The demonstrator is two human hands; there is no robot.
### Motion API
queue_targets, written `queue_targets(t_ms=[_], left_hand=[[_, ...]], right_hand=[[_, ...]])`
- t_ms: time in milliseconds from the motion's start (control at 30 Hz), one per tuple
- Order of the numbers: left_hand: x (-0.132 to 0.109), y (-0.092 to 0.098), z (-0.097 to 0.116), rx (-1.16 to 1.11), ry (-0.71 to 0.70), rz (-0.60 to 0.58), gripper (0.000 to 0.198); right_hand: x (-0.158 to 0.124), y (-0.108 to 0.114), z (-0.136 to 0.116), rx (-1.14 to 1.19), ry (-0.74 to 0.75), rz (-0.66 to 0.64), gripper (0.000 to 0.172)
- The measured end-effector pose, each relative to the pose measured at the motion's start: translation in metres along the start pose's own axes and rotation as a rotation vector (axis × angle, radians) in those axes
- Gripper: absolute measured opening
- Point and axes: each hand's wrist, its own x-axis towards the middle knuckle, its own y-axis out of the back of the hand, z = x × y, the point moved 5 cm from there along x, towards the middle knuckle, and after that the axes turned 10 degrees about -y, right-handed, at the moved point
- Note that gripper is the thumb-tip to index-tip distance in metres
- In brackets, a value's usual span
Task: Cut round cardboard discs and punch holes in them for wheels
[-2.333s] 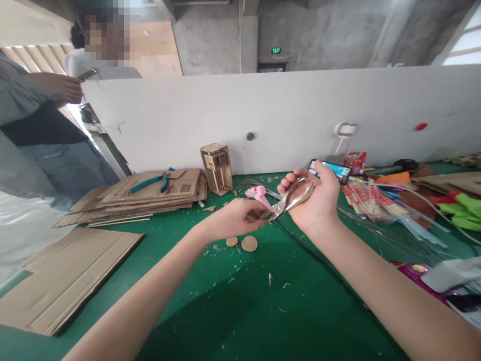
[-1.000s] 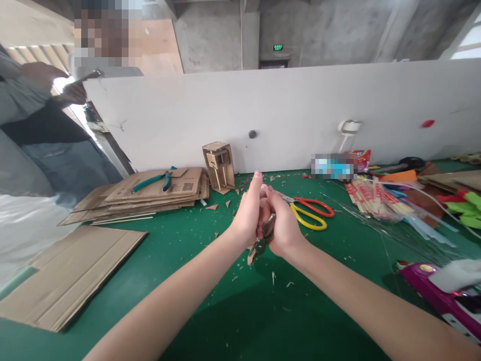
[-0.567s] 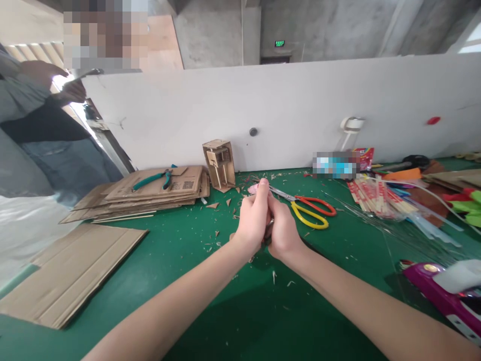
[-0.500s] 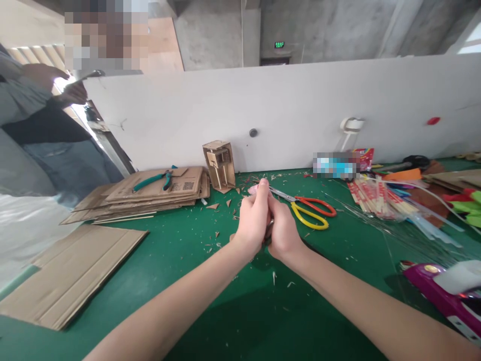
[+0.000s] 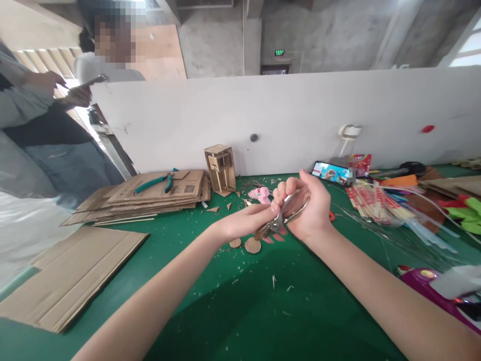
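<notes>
- While the right hand curls around the spread handles, the left hand's fingers clasp the nose of shiny metal pliers, up off the green table!
- Just left of the pliers: flat, round cardboard discs.
- Beyond the pliers, leftward: upright cardboard box, pale sticks inside.

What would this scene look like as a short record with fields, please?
Left hand: at the head of the metal tool
Right hand: holding its handle end
Table: green, with scraps on it
Near hands: two cardboard discs, pink glue gun
Left side: teal pliers on a cardboard stack
Back right: phone, screen lit
</notes>
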Motion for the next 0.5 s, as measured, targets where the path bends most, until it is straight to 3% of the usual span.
queue_targets(t_ms=[100, 300, 367, 500], left_hand=[[-0.003, -0.004, 0.001, 0.248, -0.046, -0.051, 0.036], [0.0, -0.01, 0.004, 0.787, -0.141, 0.148, 0.026], [0.0, -0.011, 0.006, 0.878, -0.179, 0.199, 0.027], [-0.003, -0.01, 0.009, 0.965, -0.152, 0.137, 0.035]], right_hand=[[0.004, 0.009, -0.002, 0.023, -0.011, 0.073, 0.046], [0.005, 0.015, 0.002, -0.018, 0.036, 0.188, 0.044], [0.005, 0.015, 0.003, -0.044, 0.077, 0.207, 0.044], [0.009, 0.021, 0.001, -0.254, 0.11, 0.211, 0.05]])
